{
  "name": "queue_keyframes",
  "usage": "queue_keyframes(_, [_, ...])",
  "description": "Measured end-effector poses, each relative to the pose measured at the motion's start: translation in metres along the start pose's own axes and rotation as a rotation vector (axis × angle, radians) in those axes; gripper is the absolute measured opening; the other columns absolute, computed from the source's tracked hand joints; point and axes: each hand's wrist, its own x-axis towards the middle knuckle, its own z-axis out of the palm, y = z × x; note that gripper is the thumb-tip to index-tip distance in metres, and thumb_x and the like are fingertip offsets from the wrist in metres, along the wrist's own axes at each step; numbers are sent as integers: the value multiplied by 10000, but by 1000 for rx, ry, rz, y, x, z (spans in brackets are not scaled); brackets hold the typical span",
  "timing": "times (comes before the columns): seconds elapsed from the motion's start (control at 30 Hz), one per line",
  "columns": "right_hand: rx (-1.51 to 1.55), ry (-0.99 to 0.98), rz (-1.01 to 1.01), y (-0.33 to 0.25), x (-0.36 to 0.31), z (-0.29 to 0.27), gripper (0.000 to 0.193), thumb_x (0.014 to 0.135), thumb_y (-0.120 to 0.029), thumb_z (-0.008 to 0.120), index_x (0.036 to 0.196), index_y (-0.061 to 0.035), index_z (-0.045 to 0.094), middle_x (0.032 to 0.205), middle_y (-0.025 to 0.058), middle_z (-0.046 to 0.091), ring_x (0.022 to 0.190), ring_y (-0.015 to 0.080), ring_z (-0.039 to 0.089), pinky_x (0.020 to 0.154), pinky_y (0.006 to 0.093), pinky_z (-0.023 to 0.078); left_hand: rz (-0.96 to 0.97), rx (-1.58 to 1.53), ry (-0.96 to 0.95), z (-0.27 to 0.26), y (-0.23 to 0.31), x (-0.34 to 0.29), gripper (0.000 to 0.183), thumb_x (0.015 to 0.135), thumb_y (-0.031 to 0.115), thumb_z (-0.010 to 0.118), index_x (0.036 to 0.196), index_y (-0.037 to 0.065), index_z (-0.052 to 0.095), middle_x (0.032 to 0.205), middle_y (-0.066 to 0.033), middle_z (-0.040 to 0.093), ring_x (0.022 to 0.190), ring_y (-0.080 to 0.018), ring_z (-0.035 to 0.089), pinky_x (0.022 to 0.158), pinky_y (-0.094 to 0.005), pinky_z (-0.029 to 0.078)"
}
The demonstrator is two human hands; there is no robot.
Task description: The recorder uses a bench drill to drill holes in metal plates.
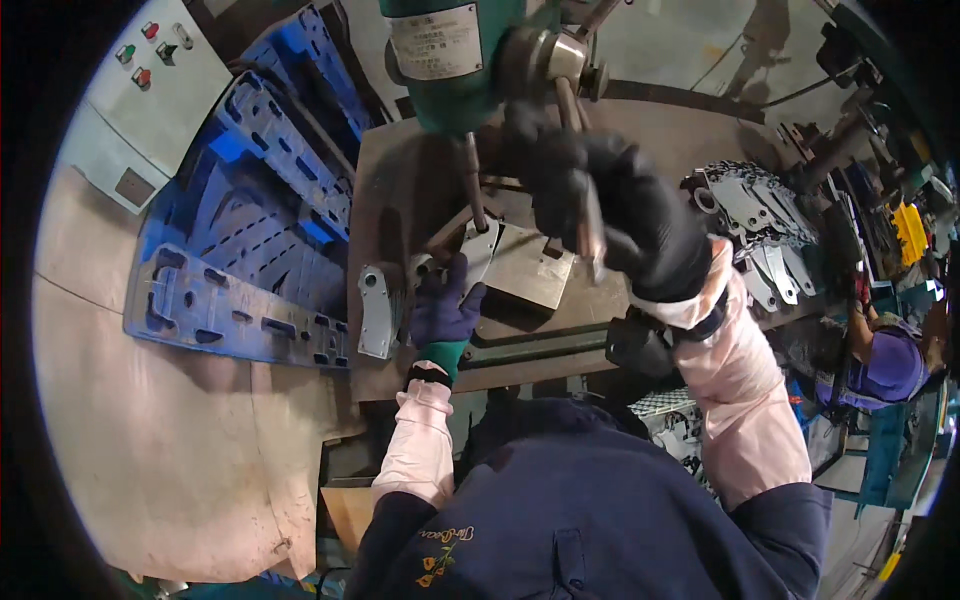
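A green drill press (pixel 440 85) stands over the metal worktable, its spindle and bit (pixel 473 180) pointing down. Under the bit tip lies a small flat metal plate (pixel 482 250), beside a square steel block (pixel 530 268). My left hand (pixel 446 305), in a purple glove with a green cuff, grips the near end of this plate; its fingertips are partly hidden. Higher up and to the right, my right hand (pixel 640 215), in a black glove and slightly blurred, is closed around a feed handle (pixel 590 235) of the press.
Similar metal plates (pixel 376 312) stand stacked left of my left hand. More plates (pixel 765 225) are heaped at the table's right. Blue plastic pallets (pixel 230 305) lean at the left, below a grey control box (pixel 150 90). Another person (pixel 885 365) works at far right.
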Motion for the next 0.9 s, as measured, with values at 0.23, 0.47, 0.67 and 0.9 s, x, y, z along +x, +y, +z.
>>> queue_keyframes(0.23, [315, 291, 302, 57, -9, -26, 269, 959, -131, 471, 1191, -9, 531, 814, 10, 538, 533, 15, 326, 453, 180, 269, 63, 5, 51, 1, -1, -2, 638, 797, 457, 697, 1368, 263, 487, 1108, -216, 579, 1029, -400, 589, 759, -492, 523])
queue_keyframes(0.47, [-549, 470, 127, 78, -7, -35, 210, 916, -115, 503, 1039, -15, 640, 695, 20, 571, 507, 60, 440, 462, 221, 339, 43, 59, 9, 4, -1, -2, 637, 816, 471, 669, 1376, 233, 482, 1116, -231, 569, 987, -409, 588, 765, -485, 512])
queue_keyframes(0.67, [-689, 646, 66, 104, -4, -57, 239, 941, -175, 496, 1038, -26, 655, 708, 5, 576, 563, 74, 489, 484, 223, 377, 87, -20, 14, 13, -12, -2, 649, 818, 455, 670, 1386, 213, 467, 1089, -272, 566, 958, -455, 580, 793, -497, 495])
queue_keyframes(0.9, [-735, 672, -58, 135, -2, -97, 254, 958, -203, 537, 1067, -5, 653, 753, 12, 615, 650, 72, 545, 583, 256, 464, 65, -44, -25, 7, -10, 0, 650, 814, 453, 676, 1386, 228, 465, 1086, -280, 574, 985, -461, 578, 806, -515, 487])
